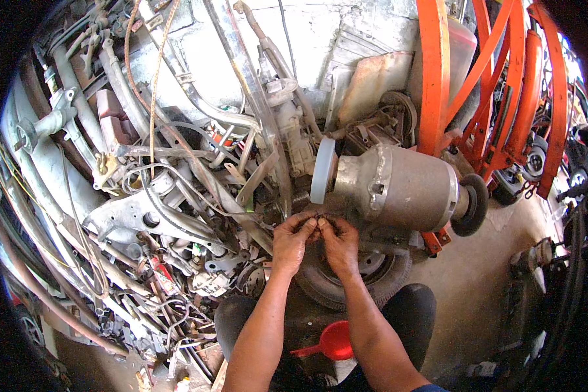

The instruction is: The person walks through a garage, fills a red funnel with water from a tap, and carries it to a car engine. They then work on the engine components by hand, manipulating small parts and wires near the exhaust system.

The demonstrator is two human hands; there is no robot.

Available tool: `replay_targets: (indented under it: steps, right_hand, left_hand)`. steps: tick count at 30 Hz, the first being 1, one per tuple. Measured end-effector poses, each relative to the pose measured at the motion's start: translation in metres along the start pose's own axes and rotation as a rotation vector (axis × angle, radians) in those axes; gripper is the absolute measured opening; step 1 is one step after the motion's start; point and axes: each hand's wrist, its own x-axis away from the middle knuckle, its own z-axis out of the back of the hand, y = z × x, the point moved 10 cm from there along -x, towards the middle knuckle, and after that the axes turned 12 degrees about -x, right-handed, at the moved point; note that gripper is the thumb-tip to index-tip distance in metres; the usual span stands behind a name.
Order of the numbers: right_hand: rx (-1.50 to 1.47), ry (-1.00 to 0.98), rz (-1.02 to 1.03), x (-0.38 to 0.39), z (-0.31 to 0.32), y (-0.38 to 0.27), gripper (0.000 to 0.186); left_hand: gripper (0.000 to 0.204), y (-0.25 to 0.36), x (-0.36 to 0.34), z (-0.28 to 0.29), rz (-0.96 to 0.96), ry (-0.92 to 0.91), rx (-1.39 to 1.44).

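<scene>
My left hand and my right hand meet in front of me, thumbs and fingertips pinched together. Between them is something small and dark, mostly hidden by the fingers, so its kind does not show. Just beyond my hands stands a bench grinder with a bulky brown metal motor body. On its left end is a pale blue-grey grinding wheel, above my fingers and apart from them. A dark wheel sits on its right end. Under my forearms lies a tyre on a rim.
A red plastic dipper is low between my knees. Scrap metal parts, pipes and a pale control arm crowd the left side. An orange steel frame rises at the right back. A whitish wall stands behind.
</scene>
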Motion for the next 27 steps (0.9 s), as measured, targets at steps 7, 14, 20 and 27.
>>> replay_targets:
  steps: [7,14,20,27]
  right_hand:
    - [-0.036,-0.020,-0.039,0.003,0.006,0.014,0.021]
    - [0.003,0.031,-0.018,0.008,-0.004,-0.009,0.021]
    - [-0.060,0.073,-0.019,0.000,-0.003,-0.005,0.022]
    - [0.027,0.023,0.040,-0.006,0.002,0.011,0.021]
  left_hand:
    - [0.014,-0.007,-0.001,0.002,-0.019,-0.050,-0.041]
    - [0.015,-0.035,0.002,-0.002,0.203,0.014,0.276]
    - [0.021,-0.045,-0.005,-0.011,0.272,0.037,0.412]
    - [0.023,-0.026,-0.004,-0.008,0.173,0.052,0.223]
